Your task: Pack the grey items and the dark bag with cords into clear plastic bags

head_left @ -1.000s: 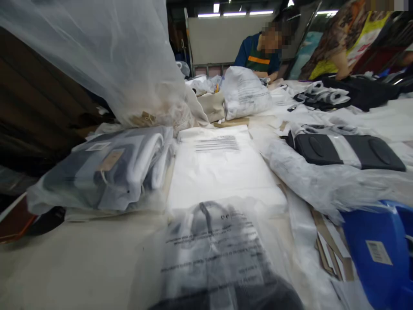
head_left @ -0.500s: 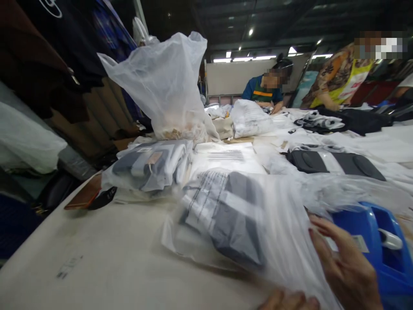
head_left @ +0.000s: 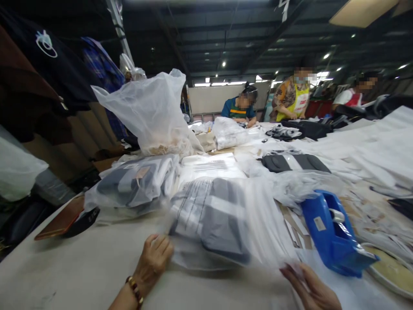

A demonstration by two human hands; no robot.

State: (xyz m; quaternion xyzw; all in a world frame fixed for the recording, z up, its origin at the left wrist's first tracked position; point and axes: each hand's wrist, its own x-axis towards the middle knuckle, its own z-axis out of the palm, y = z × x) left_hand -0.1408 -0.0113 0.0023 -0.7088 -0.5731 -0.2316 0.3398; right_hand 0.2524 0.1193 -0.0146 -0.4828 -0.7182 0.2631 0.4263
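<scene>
A frosted plastic bag point(head_left: 264, 219) with printed lines lies on the table in front of me. Inside it is a folded dark grey garment point(head_left: 222, 215) with a pale band across it. At the bag's left lower corner, my left hand point(head_left: 155, 258) has its fingers curled closed on the plastic; a beaded bracelet circles that wrist. My right hand point(head_left: 311, 284) pinches the bag's edge at the lower right between thumb and fingers. Left of this bag sits another bagged folded garment point(head_left: 135, 181).
A blue tape dispenser point(head_left: 332, 237) stands right of the bag, beside a round tray point(head_left: 392, 267). A brown flat case point(head_left: 60, 217) lies by the left table edge. Behind are a large upright plastic bag point(head_left: 155, 112) and another folded dark garment point(head_left: 297, 163). Several people work farther back.
My left hand has come from the bottom edge to the bag's left corner. My right hand appears lower, still at the bag's right edge. The camera view has shifted, showing more on the right.
</scene>
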